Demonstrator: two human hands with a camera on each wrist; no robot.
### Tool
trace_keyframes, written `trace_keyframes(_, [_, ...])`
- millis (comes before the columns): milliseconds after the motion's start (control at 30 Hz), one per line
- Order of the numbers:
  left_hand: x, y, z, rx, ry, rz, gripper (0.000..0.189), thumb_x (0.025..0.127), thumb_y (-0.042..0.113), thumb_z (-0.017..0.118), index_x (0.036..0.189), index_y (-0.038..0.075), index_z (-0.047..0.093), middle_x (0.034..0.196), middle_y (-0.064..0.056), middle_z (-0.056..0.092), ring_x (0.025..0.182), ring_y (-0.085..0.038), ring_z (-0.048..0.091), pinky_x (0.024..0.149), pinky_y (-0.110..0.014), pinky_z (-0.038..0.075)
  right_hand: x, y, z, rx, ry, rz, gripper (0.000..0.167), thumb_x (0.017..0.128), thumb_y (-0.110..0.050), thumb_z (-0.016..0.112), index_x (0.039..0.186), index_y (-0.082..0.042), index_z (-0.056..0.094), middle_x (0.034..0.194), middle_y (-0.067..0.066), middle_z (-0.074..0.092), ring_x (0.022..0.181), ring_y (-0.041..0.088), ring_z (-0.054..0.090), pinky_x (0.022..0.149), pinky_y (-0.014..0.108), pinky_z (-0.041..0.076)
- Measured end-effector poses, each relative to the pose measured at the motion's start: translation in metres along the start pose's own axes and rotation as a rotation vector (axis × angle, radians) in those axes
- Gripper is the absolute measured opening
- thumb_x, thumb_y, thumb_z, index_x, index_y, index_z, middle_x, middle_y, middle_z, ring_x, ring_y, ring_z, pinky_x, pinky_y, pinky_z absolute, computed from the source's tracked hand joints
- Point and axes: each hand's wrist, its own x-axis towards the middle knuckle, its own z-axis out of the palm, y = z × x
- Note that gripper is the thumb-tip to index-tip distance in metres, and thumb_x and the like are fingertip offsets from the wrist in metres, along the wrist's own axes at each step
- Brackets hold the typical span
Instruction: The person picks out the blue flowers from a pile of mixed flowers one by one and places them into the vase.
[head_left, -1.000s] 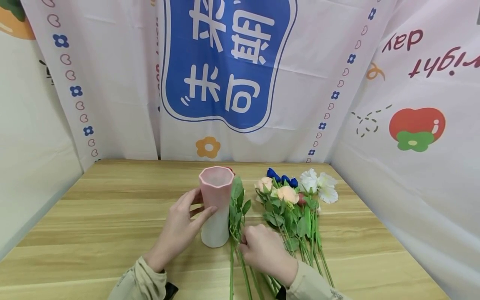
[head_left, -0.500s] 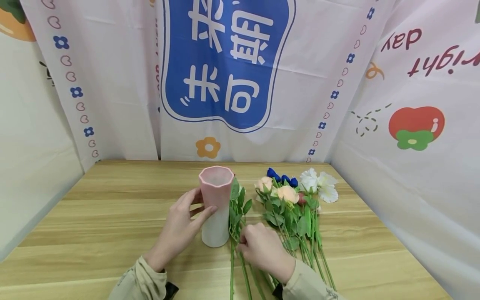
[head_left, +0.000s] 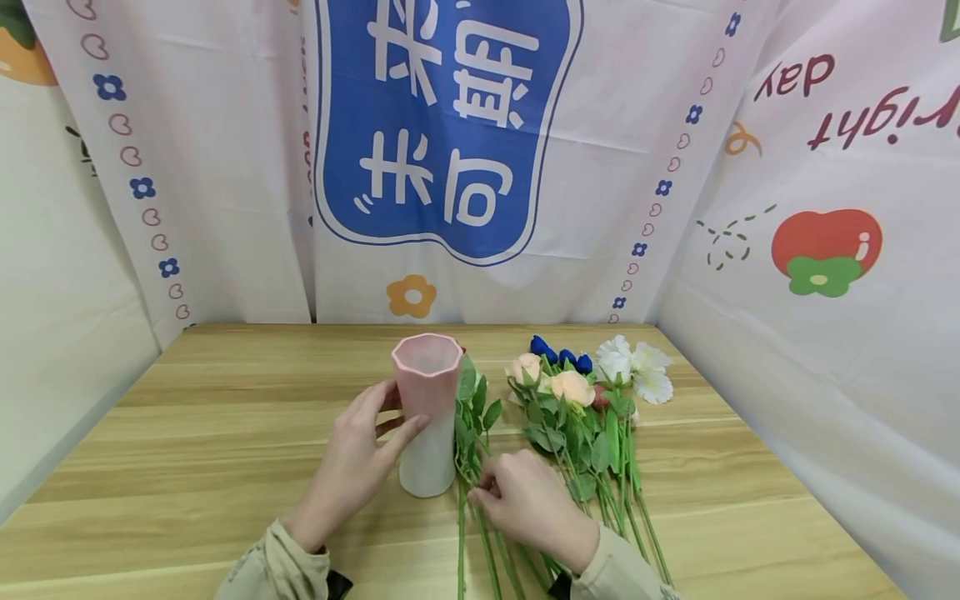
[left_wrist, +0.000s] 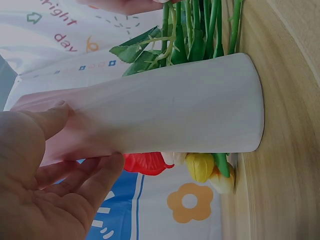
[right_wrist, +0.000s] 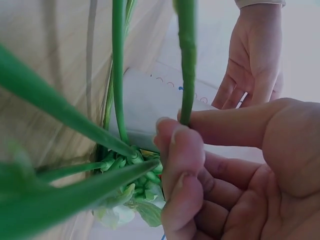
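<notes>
A tall vase [head_left: 427,417], pink at the rim and fading to white, stands upright on the wooden table. My left hand [head_left: 360,446] holds its left side, thumb in front and fingers behind, as the left wrist view also shows. To the vase's right, my right hand [head_left: 536,504] is over a bunch of artificial flowers with leafy green stems [head_left: 472,417]. In the right wrist view, its thumb and fingertips pinch one green flower stem [right_wrist: 187,55]. Most blooms of that bunch are hidden by the vase; a red flower [left_wrist: 146,163] and a yellow one [left_wrist: 200,166] show past it.
Right of my right hand lies a second group of artificial flowers: peach roses [head_left: 573,387], blue buds [head_left: 543,348] and white blooms [head_left: 651,375], stems toward me. Printed cloth [head_left: 585,208] hangs around the table's back and sides.
The head view has turned slightly, so the scene sits a little further left. Both hands keep their holds, and the vase stays in place on the table.
</notes>
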Motion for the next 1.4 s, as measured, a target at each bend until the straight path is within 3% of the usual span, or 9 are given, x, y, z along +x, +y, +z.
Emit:
trace_keyframes(700, [0.0, 0.0, 0.001, 0.019, 0.005, 0.008, 0.051, 0.09, 0.02, 0.074, 0.131, -0.001, 0.053, 0.12, -0.012, 0.059, 0.106, -0.025, 0.062, 0.082, -0.027, 0.058, 0.001, 0.002, 0.002, 0.028, 0.012, 0.026, 0.009, 0.087, -0.015, 0.076, 0.078, -0.014, 0.075, 0.059, -0.017, 0.055, 0.047, 0.0, 0.05, 0.041, 0.018, 0.046])
trace_keyframes(967, [0.0, 0.001, 0.0, 0.021, 0.005, 0.012, 0.05, 0.09, 0.021, 0.074, 0.13, 0.0, 0.053, 0.119, -0.011, 0.059, 0.105, -0.024, 0.062, 0.081, -0.028, 0.058, 0.0, 0.003, -0.003, 0.033, 0.033, 0.029, 0.019, 0.09, -0.023, 0.073, 0.073, -0.017, 0.071, 0.051, -0.015, 0.048, 0.042, 0.001, 0.042, 0.036, 0.018, 0.038])
trace_keyframes(1167, [-0.002, 0.001, 0.002, 0.011, -0.01, -0.008, 0.05, 0.09, 0.022, 0.074, 0.13, 0.001, 0.054, 0.12, -0.01, 0.059, 0.105, -0.023, 0.062, 0.082, -0.028, 0.058, -0.005, 0.016, -0.031, 0.084, 0.08, 0.082, 0.02, 0.093, -0.025, 0.069, 0.078, -0.012, 0.072, 0.052, -0.011, 0.049, 0.042, 0.003, 0.04, 0.035, 0.017, 0.037])
trace_keyframes(1300, [-0.002, 0.001, 0.002, 0.005, -0.002, -0.003, 0.05, 0.089, 0.021, 0.075, 0.13, 0.001, 0.054, 0.12, -0.01, 0.059, 0.105, -0.023, 0.062, 0.082, -0.03, 0.059, -0.007, 0.04, -0.061, 0.034, 0.148, 0.146, 0.023, 0.092, -0.02, 0.071, 0.07, -0.014, 0.067, 0.052, -0.007, 0.048, 0.042, 0.005, 0.037, 0.036, 0.016, 0.033])
trace_keyframes(1400, [-0.002, 0.002, 0.002, 0.008, 0.005, 0.004, 0.049, 0.089, 0.021, 0.075, 0.13, 0.001, 0.055, 0.119, -0.01, 0.059, 0.104, -0.023, 0.062, 0.082, -0.03, 0.059, -0.009, 0.063, -0.085, 0.003, 0.153, 0.21, 0.029, 0.092, -0.016, 0.07, 0.064, -0.014, 0.06, 0.052, -0.004, 0.046, 0.043, 0.007, 0.035, 0.039, 0.018, 0.033])
